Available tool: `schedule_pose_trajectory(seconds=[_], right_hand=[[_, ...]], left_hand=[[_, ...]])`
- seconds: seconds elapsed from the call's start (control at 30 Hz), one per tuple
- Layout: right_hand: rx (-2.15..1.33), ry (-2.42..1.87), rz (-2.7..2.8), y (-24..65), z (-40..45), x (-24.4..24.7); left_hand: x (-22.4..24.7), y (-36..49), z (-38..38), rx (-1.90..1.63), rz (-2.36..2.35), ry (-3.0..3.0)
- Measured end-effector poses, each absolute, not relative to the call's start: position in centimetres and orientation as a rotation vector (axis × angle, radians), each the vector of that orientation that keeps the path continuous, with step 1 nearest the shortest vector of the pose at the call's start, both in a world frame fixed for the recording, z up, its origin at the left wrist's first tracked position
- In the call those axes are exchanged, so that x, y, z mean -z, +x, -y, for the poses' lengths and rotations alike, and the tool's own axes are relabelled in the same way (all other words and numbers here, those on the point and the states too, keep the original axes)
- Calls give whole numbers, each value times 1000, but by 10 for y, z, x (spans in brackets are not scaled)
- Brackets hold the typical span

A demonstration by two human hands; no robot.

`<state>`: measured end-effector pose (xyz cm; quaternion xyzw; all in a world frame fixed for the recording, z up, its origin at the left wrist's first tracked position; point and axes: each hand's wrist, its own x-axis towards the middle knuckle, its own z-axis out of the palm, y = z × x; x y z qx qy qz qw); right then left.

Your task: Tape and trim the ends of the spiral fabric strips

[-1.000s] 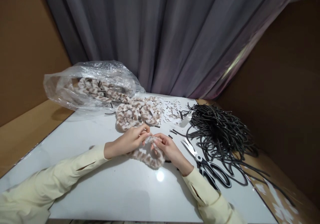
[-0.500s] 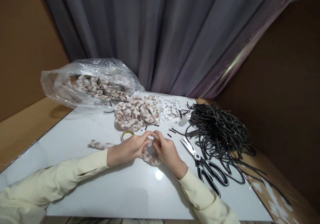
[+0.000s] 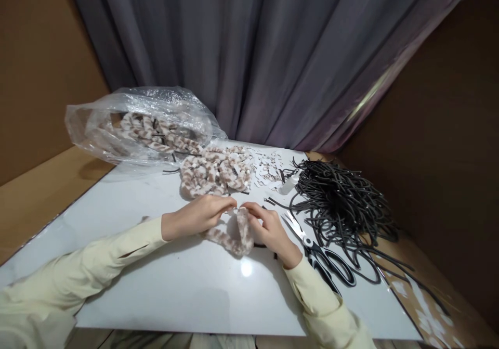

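A brown-and-white fluffy strip (image 3: 244, 234) hangs in a bend below my fingers, its lower part reaching left beneath my left hand. My right hand (image 3: 273, 232) pinches its upper end. My left hand (image 3: 198, 214) is closed in a pinch close by, fingertips around something small and pale I cannot make out. A short black cord piece (image 3: 259, 245) shows beside the strip, partly under my right hand. Just beyond my hands lies a pile of similar fluffy strips (image 3: 214, 169).
Scissors (image 3: 312, 245) with black handles lie right of my right hand, beside a large heap of black cords (image 3: 343, 198). A small white bottle (image 3: 289, 183) and scattered white scraps (image 3: 267, 167) are behind. A clear plastic bag (image 3: 93, 125) holding fluffy strips sits at back left.
My hands have drawn slightly apart, and the right hand now shows the strip raised into a hanging bend. The yellow tape roll is now hidden behind my left hand.
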<state>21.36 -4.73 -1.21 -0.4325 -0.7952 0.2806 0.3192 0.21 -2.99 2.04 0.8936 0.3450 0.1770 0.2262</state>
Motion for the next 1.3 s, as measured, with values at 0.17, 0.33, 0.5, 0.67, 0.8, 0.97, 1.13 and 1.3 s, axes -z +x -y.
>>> schedule_pose_trajectory(seconds=[0.17, 0.33, 0.5, 0.67, 0.8, 0.97, 1.13, 1.3], right_hand=[[-515, -1175, 2232, 217, 45, 18], [-338, -1149, 2262, 223, 40, 25], [-110, -1213, 2248, 221, 36, 30], [139, -1134, 2237, 216, 38, 30], [-2, -1144, 2242, 212, 45, 26], [-452, -1185, 2270, 209, 51, 14], [-770, -1113, 2142, 206, 51, 14], [-1123, -1073, 1831, 203, 49, 20]], left_hand=[[-13, -2, 26, -413, -949, 2559], [-16, 1, 26, -486, -1113, 2491], [-20, 8, 35, -581, -1503, 2296], [-12, 21, 43, -441, -1247, 2048], [-8, 26, 43, -490, -1164, 1805], [-12, 19, 43, -548, -1142, 1841], [-13, 17, 41, -512, -1045, 1957], [-13, 18, 37, -510, -1078, 1778]])
